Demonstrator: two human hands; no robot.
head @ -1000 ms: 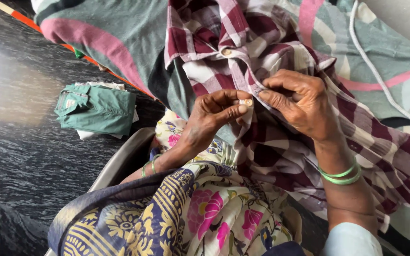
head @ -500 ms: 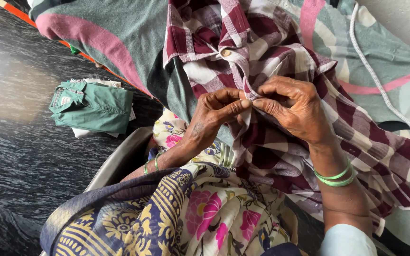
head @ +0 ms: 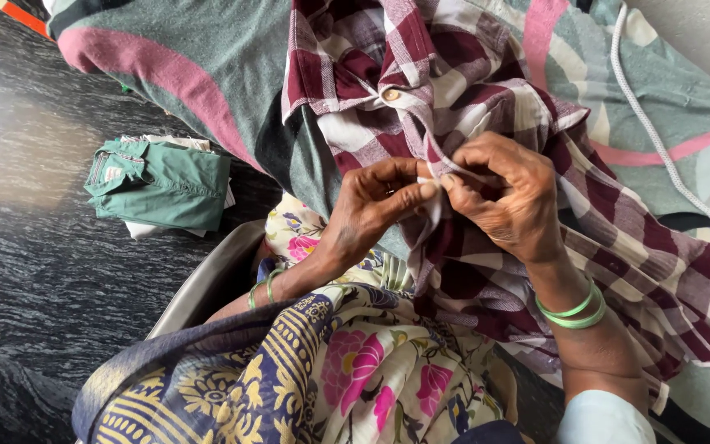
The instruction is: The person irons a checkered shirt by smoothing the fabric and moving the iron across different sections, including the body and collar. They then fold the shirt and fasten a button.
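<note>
Both hands closer now: left hand (head: 375, 201) and right hand (head: 507, 193) fingertips pinch the shirt (head: 470, 99) placket together, below the button (head: 390, 94).

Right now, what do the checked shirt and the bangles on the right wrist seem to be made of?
Checked shirt: probably thin woven cotton with a matte finish; it creases softly between the left hand and right hand. Green bangles: smooth and slightly glossy, perhaps glass or plastic.

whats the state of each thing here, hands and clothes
left hand: pinching the shirt edge
right hand: pinching the same edge
checked shirt: unfolded, crumpled, top button done up
green garment: folded, on the floor
white cord: slack, lying on the striped cloth
</note>
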